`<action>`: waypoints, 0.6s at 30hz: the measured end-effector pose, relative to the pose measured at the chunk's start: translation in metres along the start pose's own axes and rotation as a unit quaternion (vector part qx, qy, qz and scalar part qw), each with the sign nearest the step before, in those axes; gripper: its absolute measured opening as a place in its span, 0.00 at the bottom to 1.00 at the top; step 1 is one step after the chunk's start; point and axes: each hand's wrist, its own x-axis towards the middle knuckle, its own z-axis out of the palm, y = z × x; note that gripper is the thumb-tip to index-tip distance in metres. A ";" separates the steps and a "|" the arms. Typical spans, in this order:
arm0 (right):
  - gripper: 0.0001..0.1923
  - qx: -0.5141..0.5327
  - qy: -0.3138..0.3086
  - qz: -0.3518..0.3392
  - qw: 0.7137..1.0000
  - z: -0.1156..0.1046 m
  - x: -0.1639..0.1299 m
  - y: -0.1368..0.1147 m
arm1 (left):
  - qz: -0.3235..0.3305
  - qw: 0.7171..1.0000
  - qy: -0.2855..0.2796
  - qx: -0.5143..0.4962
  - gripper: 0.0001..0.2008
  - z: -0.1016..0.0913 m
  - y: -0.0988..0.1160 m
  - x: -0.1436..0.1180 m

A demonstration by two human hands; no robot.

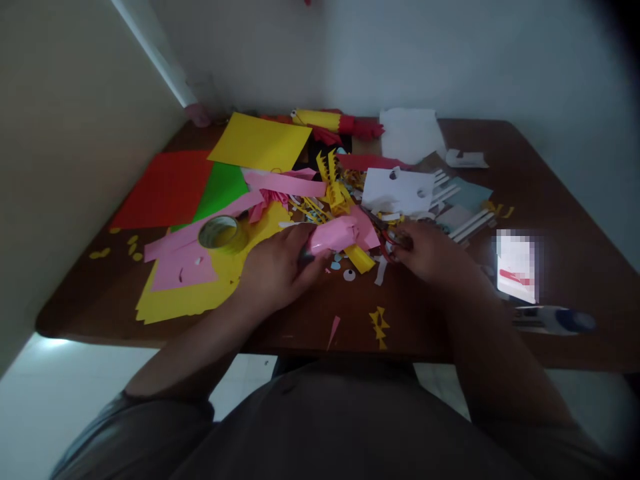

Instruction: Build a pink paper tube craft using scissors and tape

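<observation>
Centre of frame: left hand (277, 267) has its fingers curled shut around a pink paper piece (340, 233); right hand (425, 253) is closed on scissors (393, 237), blades touching the paper's right edge. Judgement: keep the paper taut, feed it slowly, thumb clear of blades.

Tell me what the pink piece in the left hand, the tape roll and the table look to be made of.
Pink piece: glossy paper, likely; it creases and catches light.
Tape roll: clear or yellowish plastic tape, apparently; shiny ring.
Table: dark brown wood or wood-look laminate, semi-gloss; which one is unclear.
</observation>
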 end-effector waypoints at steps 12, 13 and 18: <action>0.14 0.345 0.124 -0.268 0.891 -0.003 -0.016 -0.059 | 0.022 0.992 -0.039 -0.115 0.29 -0.001 -0.004 -0.002; 0.14 0.358 0.119 -0.254 0.891 -0.002 -0.016 -0.059 | 0.026 0.991 -0.041 -0.124 0.29 -0.001 -0.004 -0.001; 0.15 0.407 0.040 -0.188 0.893 -0.003 -0.017 -0.056 | 0.050 0.987 -0.063 -0.142 0.27 -0.005 -0.004 0.000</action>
